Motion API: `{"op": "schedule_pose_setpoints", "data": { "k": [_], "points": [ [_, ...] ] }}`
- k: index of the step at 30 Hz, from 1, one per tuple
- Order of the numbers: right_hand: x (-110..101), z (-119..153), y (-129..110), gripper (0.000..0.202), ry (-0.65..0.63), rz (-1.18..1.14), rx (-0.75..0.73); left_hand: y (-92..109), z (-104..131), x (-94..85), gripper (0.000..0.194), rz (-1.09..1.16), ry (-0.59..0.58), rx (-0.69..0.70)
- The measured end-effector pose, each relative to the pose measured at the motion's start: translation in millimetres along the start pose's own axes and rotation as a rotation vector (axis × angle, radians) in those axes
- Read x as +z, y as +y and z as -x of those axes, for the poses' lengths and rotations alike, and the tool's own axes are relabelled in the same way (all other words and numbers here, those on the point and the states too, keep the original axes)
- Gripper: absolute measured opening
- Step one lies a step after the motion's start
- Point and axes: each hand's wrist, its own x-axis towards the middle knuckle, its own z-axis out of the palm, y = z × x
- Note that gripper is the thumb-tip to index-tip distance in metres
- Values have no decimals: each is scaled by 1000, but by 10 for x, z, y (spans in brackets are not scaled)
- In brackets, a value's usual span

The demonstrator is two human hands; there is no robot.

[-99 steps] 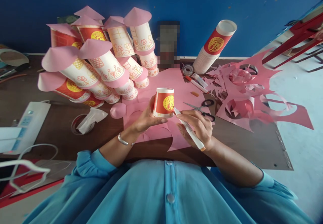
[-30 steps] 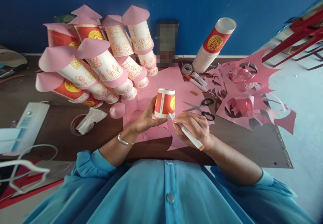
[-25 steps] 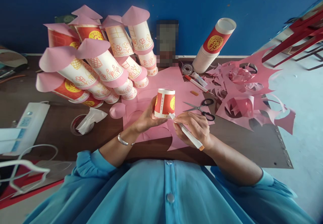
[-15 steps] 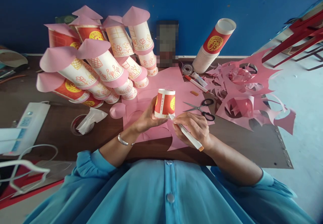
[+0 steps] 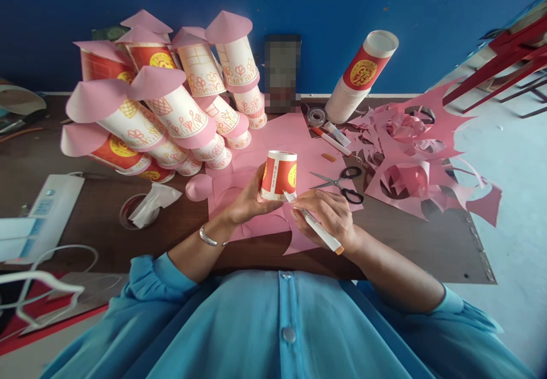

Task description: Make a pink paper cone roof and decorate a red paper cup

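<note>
Over the pink paper [image 5: 252, 157], my left hand [image 5: 250, 198] is closed round a red and white paper cup [image 5: 280, 176] with yellow print. Faint drawn marks run along the cup's lower white band. My right hand [image 5: 325, 214] grips a white marker [image 5: 318, 232] with an orange end, its tip at the cup's lower edge. Black-handled scissors [image 5: 337, 182] lie open just beyond my right hand. An orange marker cap [image 5: 329, 157] rests on the paper near them.
Cup towers with pink cone roofs [image 5: 160, 82] crowd the left back. A tall cup stack [image 5: 356, 80] leans at the right back, beside cut pink scraps [image 5: 410, 139]. Tape [image 5: 316, 117], another marker [image 5: 331, 141], tissue [image 5: 154, 203] and a power strip [image 5: 51, 214] lie about the table.
The marker tip has shifted very slightly left along the cup's lower edge. Both hands keep their hold, and the cup stays in place.
</note>
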Motion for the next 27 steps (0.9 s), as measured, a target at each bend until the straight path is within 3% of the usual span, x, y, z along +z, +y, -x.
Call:
{"op": "schedule_pose_setpoints", "data": {
  "k": [10, 27],
  "points": [
    [8, -14, -9, 18, 61, 47, 32, 47, 5, 0, 83, -6, 6, 5],
    [-4, -6, -19, 16, 42, -3, 22, 60, -17, 11, 86, 36, 4, -47]
  ]
}}
